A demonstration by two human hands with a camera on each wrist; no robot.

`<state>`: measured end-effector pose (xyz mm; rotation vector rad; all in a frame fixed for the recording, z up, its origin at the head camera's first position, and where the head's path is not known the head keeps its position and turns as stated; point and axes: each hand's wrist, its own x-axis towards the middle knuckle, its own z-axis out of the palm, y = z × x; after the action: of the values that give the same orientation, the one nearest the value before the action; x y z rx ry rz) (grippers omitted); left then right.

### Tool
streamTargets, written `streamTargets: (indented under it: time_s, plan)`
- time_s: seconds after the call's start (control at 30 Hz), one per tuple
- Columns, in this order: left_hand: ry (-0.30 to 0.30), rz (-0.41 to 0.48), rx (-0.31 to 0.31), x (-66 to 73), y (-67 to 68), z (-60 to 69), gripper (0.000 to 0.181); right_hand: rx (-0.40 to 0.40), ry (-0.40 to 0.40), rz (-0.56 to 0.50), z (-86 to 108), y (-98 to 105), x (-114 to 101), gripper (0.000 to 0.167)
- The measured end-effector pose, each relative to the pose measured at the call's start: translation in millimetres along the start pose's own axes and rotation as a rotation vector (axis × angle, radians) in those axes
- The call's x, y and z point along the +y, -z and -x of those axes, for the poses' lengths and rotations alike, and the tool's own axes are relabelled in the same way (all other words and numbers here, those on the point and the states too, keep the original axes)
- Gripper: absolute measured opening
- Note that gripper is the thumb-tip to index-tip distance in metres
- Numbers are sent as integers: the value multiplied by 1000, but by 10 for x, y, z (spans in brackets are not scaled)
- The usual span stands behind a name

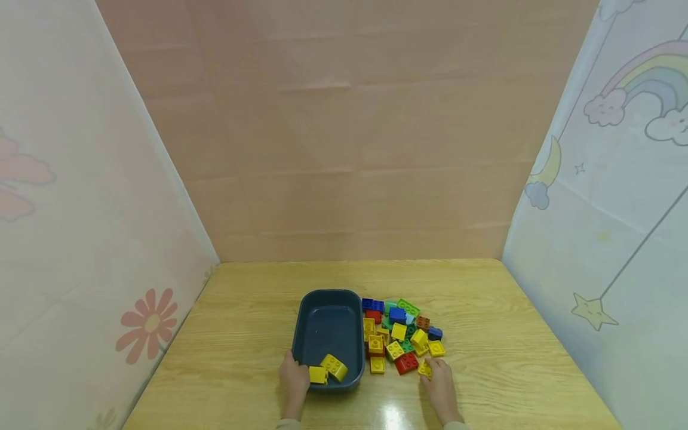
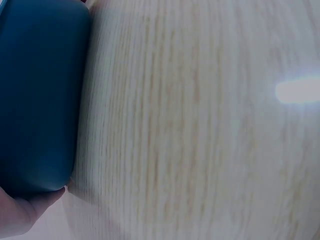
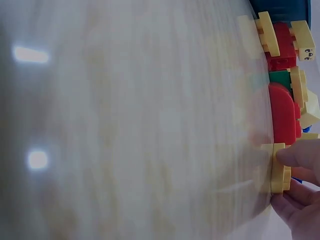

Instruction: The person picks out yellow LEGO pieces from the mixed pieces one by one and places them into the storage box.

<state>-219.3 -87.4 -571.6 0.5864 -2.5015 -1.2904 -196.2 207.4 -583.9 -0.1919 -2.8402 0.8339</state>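
The fingers of my right hand pinch a yellow brick at the near right edge of the brick pile, while my left hand holds the near left corner of the blue box, two more yellow bricks inside

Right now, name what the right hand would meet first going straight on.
The right hand, pinching a flat yellow brick, would probably meet the yellow blocks just ahead; exact depth is unclear.
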Motion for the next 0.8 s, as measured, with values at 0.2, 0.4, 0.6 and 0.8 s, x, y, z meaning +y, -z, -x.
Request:
streamTargets:
  time_s: [0.2,0.4,0.6,0.8]
  plan:
    - [46,9,-30,81,47,17,40,5,14,4,-11,31,-13,32]
    - [40,0,-40,92,59,11,40,53,31,-10,-32,106,-84,31]
    - [48,-2,-51,51,34,-11,41,118,78,-44,-70,208,-262,32]
    - [36,15,-34,68,49,10,37,220,203,-105,-172,248,-486,30]
